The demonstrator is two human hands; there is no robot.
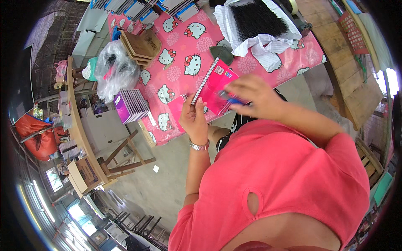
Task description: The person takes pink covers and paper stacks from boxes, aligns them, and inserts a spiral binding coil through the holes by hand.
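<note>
My left hand (194,120) pinches the lower end of a pink spiral-bound notebook (214,88) by its wire binding, at the near edge of the table. The notebook lies tilted, its coil along the left side. Over its right part is my right hand (260,97), blurred by motion and closed around a small hand tool with blue handles (235,101). That tool looks like pliers or cutters; the blur hides its jaws. Another pink cover (171,109) shows under the notebook, beside my left hand.
A pink patterned cloth (173,74) covers the table. Black plastic coils (258,20) lie on white striped cloth at the far right, near a dark green dish (222,53). Leftward are wooden trays (144,45), a clear plastic bag (117,71) and purple notebooks (130,107); more notebooks (138,9) stand behind.
</note>
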